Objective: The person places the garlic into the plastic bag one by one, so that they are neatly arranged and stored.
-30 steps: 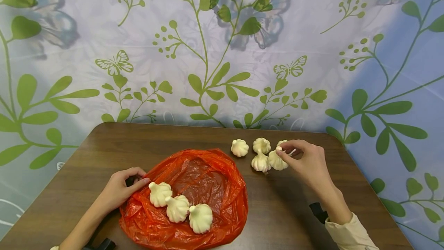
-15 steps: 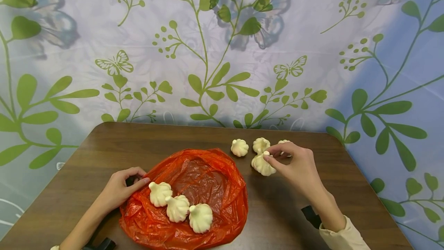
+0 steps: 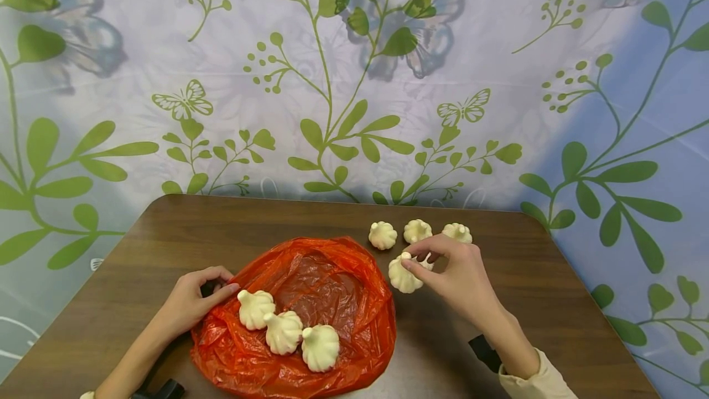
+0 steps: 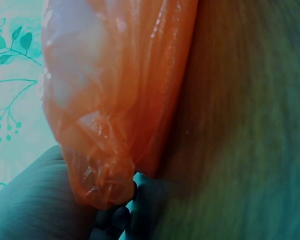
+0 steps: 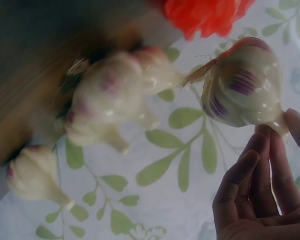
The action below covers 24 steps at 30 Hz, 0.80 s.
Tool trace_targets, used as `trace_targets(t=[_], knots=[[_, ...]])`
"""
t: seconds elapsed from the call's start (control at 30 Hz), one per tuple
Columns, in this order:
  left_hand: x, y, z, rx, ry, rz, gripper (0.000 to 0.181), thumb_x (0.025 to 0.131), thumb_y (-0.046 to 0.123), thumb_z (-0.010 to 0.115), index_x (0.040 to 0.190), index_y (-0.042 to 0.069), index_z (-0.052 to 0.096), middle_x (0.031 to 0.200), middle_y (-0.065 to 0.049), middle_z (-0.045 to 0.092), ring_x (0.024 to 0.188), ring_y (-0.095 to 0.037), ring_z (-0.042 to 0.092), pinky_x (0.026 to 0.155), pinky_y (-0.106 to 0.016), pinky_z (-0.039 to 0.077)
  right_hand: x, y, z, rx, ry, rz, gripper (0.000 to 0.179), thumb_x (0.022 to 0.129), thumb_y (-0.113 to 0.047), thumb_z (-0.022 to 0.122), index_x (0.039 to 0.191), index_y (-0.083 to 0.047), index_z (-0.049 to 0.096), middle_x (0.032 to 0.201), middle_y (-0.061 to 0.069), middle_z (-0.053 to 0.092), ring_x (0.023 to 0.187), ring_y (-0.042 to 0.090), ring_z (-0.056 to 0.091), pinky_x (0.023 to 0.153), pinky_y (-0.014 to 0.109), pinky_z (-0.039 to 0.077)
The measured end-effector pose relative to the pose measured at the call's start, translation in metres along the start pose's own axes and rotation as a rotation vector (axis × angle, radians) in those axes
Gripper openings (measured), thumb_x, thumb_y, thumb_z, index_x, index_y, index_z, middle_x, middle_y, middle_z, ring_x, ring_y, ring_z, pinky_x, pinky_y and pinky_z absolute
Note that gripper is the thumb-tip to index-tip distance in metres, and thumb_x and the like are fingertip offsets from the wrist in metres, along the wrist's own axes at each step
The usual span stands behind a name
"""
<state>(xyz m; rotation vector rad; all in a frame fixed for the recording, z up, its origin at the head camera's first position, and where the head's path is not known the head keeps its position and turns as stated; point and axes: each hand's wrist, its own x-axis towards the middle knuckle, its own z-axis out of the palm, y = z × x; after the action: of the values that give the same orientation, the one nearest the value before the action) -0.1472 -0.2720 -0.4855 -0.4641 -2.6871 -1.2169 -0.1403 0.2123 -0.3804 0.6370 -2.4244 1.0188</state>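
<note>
My right hand (image 3: 460, 273) pinches a garlic bulb (image 3: 404, 274) by its stem, to the right of the red plastic bag (image 3: 340, 306). In the right wrist view this bulb (image 5: 245, 85) shows purple streaks and dry roots, with thumb and fingertips at the stem. My left hand (image 3: 191, 300) holds the bag's left edge; the left wrist view shows the crumpled plastic (image 4: 115, 120) gathered at the fingers. Three garlic bulbs (image 3: 284, 333) rest in a slanting row on the bag's near left part. Another bulb (image 3: 428, 261) is mostly hidden behind the right hand.
Along the back of the brown wooden table (image 3: 249, 217) stand three more garlic bulbs, at left (image 3: 383, 236), middle (image 3: 417, 231) and right (image 3: 456, 232). A cloth (image 3: 354, 79) printed with leaves and butterflies hangs behind the table's far edge.
The right hand has carried its garlic bulb left and toward the bag, uncovering the back right bulb. The left hand, the bag and the three bulbs on it have stayed put.
</note>
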Motion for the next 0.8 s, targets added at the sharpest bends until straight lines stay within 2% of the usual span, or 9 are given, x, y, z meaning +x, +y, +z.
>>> trace_targets(t=[0.13, 0.23, 0.47, 0.67, 0.8], knots=[[0.0, 0.0, 0.0, -0.002, 0.001, -0.005, 0.008, 0.096, 0.022, 0.08, 0.093, 0.026, 0.074, 0.076, 0.01, 0.061, 0.068, -0.006, 0.053, 0.062, -0.024, 0.044, -0.002, -0.009, 0.007, 0.055, -0.05, -0.022, 0.017, 0.085, -0.02, 0.091, 0.097, -0.027, 0.08, 0.09, -0.018, 0.073, 0.075, 0.006, 0.065, 0.066, 0.028, 0.057], [-0.001, 0.0, 0.0, -0.001, 0.002, -0.008, 0.009, 0.096, 0.021, 0.079, 0.093, 0.027, 0.074, 0.075, 0.009, 0.06, 0.068, -0.006, 0.053, 0.062, -0.024, 0.044, -0.004, -0.016, 0.012, 0.078, -0.079, -0.041, 0.016, 0.086, -0.021, 0.09, 0.097, -0.028, 0.08, 0.088, -0.018, 0.071, 0.073, 0.005, 0.063, 0.065, 0.026, 0.056], [-0.001, 0.0, 0.0, 0.002, 0.002, -0.006, 0.008, 0.096, 0.022, 0.08, 0.093, 0.026, 0.074, 0.076, 0.01, 0.06, 0.068, -0.006, 0.053, 0.062, -0.024, 0.044, -0.006, -0.021, 0.018, 0.087, -0.093, -0.04, 0.019, 0.084, -0.019, 0.092, 0.096, -0.028, 0.08, 0.087, -0.019, 0.07, 0.075, 0.001, 0.06, 0.067, 0.024, 0.054], [-0.001, 0.0, 0.001, 0.002, 0.004, -0.007, 0.009, 0.096, 0.021, 0.079, 0.093, 0.027, 0.073, 0.075, 0.01, 0.06, 0.068, -0.006, 0.053, 0.062, -0.024, 0.044, -0.009, -0.026, 0.023, 0.12, -0.129, -0.03, 0.018, 0.085, -0.022, 0.091, 0.097, -0.03, 0.08, 0.088, -0.02, 0.069, 0.078, 0.004, 0.063, 0.069, 0.025, 0.057], [-0.001, -0.001, 0.001, 0.005, 0.003, -0.008, 0.009, 0.096, 0.022, 0.079, 0.093, 0.027, 0.073, 0.075, 0.01, 0.06, 0.068, -0.006, 0.053, 0.062, -0.024, 0.044, -0.012, -0.029, 0.029, 0.136, -0.147, -0.059, 0.017, 0.086, -0.021, 0.09, 0.097, -0.029, 0.08, 0.088, -0.02, 0.071, 0.077, 0.008, 0.064, 0.069, 0.024, 0.056]])
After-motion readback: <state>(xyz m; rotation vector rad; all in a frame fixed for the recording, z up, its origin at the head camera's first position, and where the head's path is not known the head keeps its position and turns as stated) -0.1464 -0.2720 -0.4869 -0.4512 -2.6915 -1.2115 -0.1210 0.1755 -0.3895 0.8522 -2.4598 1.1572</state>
